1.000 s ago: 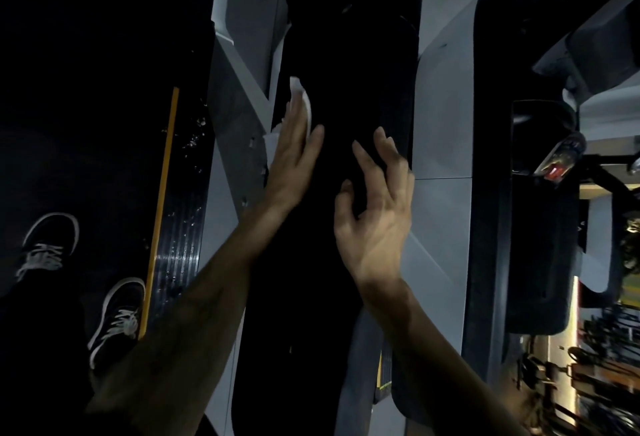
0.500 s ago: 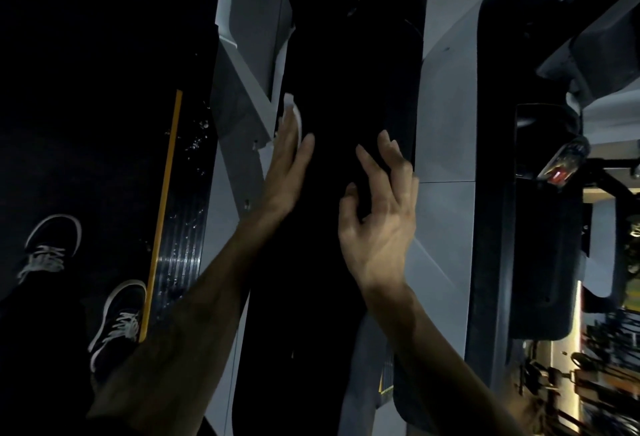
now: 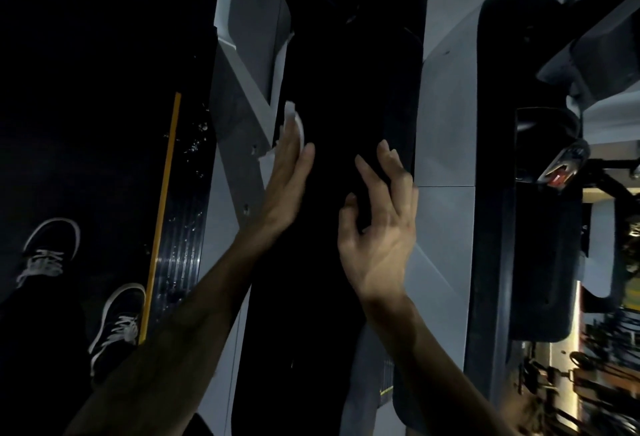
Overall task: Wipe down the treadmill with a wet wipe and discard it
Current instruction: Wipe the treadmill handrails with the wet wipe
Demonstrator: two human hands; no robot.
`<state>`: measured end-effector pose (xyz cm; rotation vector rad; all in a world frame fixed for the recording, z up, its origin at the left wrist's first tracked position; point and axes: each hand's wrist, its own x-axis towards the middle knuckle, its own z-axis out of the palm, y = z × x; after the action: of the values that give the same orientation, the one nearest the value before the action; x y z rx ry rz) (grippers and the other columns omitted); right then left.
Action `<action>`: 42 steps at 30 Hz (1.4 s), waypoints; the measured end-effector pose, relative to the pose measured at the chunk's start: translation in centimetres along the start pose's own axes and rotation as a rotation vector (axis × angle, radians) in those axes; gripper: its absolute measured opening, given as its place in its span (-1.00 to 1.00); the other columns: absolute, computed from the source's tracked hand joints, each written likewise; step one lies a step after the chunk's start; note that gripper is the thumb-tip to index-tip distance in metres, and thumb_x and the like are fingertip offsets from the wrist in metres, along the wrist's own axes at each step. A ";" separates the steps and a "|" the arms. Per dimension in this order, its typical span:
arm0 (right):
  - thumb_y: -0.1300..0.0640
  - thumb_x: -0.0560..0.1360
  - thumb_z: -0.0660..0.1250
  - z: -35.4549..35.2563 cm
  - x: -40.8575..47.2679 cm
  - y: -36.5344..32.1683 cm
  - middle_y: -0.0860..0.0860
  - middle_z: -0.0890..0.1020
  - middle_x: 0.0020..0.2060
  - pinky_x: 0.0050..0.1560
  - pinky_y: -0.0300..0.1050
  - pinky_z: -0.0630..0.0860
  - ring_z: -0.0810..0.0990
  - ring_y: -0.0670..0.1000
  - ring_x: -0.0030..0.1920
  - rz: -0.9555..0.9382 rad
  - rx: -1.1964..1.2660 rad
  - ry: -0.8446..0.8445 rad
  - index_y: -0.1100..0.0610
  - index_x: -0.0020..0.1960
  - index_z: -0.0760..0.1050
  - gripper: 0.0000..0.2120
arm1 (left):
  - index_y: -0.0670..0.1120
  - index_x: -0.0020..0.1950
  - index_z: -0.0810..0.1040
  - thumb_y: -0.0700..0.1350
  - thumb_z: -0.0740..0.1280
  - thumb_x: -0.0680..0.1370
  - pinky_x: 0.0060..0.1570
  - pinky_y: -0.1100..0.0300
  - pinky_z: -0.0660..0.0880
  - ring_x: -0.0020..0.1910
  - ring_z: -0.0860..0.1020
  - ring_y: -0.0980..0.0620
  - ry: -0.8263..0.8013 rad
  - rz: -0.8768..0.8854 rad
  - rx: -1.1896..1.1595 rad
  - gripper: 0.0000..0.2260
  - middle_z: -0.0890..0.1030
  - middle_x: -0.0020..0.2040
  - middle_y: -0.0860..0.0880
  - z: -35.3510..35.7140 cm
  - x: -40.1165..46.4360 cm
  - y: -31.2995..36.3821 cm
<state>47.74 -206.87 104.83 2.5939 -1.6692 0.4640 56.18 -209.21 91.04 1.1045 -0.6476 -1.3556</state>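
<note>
My left hand [image 3: 287,172] lies flat, fingers straight, pressing the wipe [image 3: 294,120] against the left edge of the treadmill's dark panel [image 3: 346,89]; only a white corner shows past my fingertips. My right hand [image 3: 377,228] hovers just beside it, fingers loosely spread, holding nothing. As I judge it, the main risk is the wipe sliding out from under a flat palm, since nothing pinches it, and dropping toward the belt [image 3: 104,124] near my shoes [image 3: 117,325]. The poor light could also hide missed patches.
</note>
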 end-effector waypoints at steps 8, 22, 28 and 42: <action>0.29 0.51 0.31 0.0 0.1 0.0 0.14 0.47 0.44 0.36 0.16 0.47 0.39 0.11 0.51 -0.007 -0.051 0.015 0.24 0.36 0.56 -0.58 | 0.11 0.70 -0.02 0.36 0.08 0.64 0.64 0.01 -0.02 0.65 0.08 0.08 0.020 -0.232 -0.126 -0.30 0.09 0.69 0.10 -2.4 6.1 -1.2; 0.16 0.51 0.34 0.0 1.7 -0.6 0.10 0.58 0.19 -0.02 0.15 0.56 0.48 0.06 0.09 0.030 -0.103 0.079 0.12 0.21 0.68 -0.69 | -0.01 0.70 0.03 0.30 0.13 0.67 0.56 0.26 0.06 0.63 0.15 0.06 0.028 -0.181 -0.137 -0.30 0.16 0.67 0.01 -2.4 10.4 0.2; 0.20 0.52 0.32 0.1 1.7 -0.2 0.08 0.55 0.21 0.03 0.12 0.56 0.48 0.05 0.16 0.013 -0.036 0.096 0.13 0.17 0.69 -0.72 | 0.07 0.71 -0.06 0.19 0.07 0.72 0.65 -0.04 -0.07 0.66 -0.04 0.13 0.054 -0.093 -0.043 -0.40 -0.03 0.70 0.09 -0.8 3.0 -0.2; 0.32 0.46 0.33 0.2 1.9 -0.1 0.00 0.51 0.21 0.04 0.11 0.56 0.48 0.02 0.15 0.012 -0.016 0.115 0.12 0.18 0.69 -0.65 | 0.08 0.71 -0.06 0.20 0.03 0.73 0.53 0.21 -0.20 0.66 0.04 0.03 0.111 -0.257 -0.045 -0.42 0.05 0.70 0.05 -0.8 7.5 1.4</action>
<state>48.57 -208.54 105.10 2.4956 -1.6458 0.5863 58.71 -216.44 90.33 1.2489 -0.4019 -1.5065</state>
